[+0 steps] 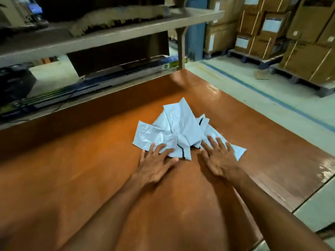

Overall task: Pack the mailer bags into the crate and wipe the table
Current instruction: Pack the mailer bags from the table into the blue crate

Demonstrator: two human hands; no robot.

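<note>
The left hand (155, 164) is laid palm down on the orange-brown table (72, 169), with the forearm stretched forward from the near edge. Its fingers are straight and spread, and their tips are rested on the near left edge of the heap of mailer bags (178, 127). The grey-white bags are piled loosely near the middle of the table, crumpled and overlapped, with dark seal strips seen on some. The right hand (220, 158) is placed flat in the same way, fingers spread and pressed on the near right part of the heap; one bag's corner is seen beyond its outer fingers.

At far left, past the table's back edge, a dark object (16, 82) is seen, too blurred to be named. A grey shelf (126, 29) is set above the table's far side. At right, cardboard boxes (308, 29) are stacked on pallets (253, 59) beyond a blue floor line (268, 96), well apart from the table.
</note>
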